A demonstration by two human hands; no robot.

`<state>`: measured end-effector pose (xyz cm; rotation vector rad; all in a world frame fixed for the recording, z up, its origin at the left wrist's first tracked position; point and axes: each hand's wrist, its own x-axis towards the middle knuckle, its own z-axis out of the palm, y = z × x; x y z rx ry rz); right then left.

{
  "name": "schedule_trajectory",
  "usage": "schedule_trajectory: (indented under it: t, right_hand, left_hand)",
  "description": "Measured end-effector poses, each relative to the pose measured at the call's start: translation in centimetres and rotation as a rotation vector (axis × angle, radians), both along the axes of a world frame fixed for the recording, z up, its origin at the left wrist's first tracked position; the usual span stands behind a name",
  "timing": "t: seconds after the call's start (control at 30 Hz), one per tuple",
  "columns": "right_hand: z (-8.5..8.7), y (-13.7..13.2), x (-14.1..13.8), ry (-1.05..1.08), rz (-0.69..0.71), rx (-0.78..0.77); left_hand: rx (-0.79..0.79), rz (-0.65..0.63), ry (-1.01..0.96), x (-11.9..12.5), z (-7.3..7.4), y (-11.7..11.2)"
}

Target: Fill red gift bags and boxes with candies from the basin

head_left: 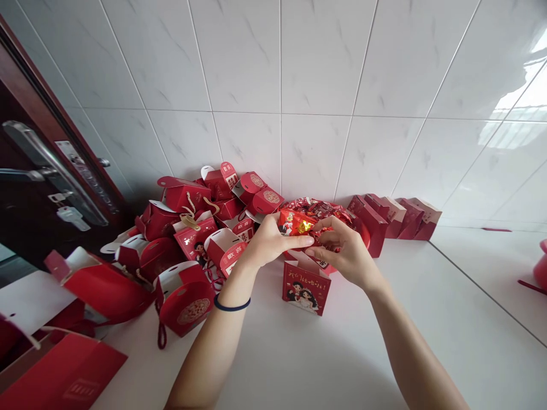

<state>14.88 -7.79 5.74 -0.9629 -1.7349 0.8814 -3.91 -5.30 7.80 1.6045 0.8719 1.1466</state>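
Observation:
My left hand (268,241) is closed around red wrapped sweets (296,223), held above an open red gift box (306,288) printed with a cartoon couple. My right hand (345,250) pinches more small red wrapped pieces right beside the left hand, fingers curled over the box's open top. Behind both hands lies a heap of red wrapped sweets (314,208) against the wall. A dark band circles my left wrist.
A pile of red gift boxes (188,228) with cord handles spreads to the left on the white floor. Several folded red boxes (395,216) lean on the tiled wall at right. A dark door with a metal handle (38,159) stands at left.

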Motion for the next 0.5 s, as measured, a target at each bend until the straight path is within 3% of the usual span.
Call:
schedule_trajectory:
  t: [0.1, 0.27, 0.5]
  right_hand:
    - [0.4, -0.3, 0.1, 0.015, 0.011, 0.022]
    - [1.2, -0.3, 0.9, 0.161, 0.081, -0.040]
    - [1.2, -0.2, 1.1, 0.281, -0.011, 0.001]
  left_hand:
    - [0.030, 0.011, -0.049, 0.1, -0.1, 0.0]
    - [0.117, 0.135, -0.146, -0.4, -0.2, 0.4]
    - [0.179, 0.177, -0.207, -0.3, -0.6, 0.8]
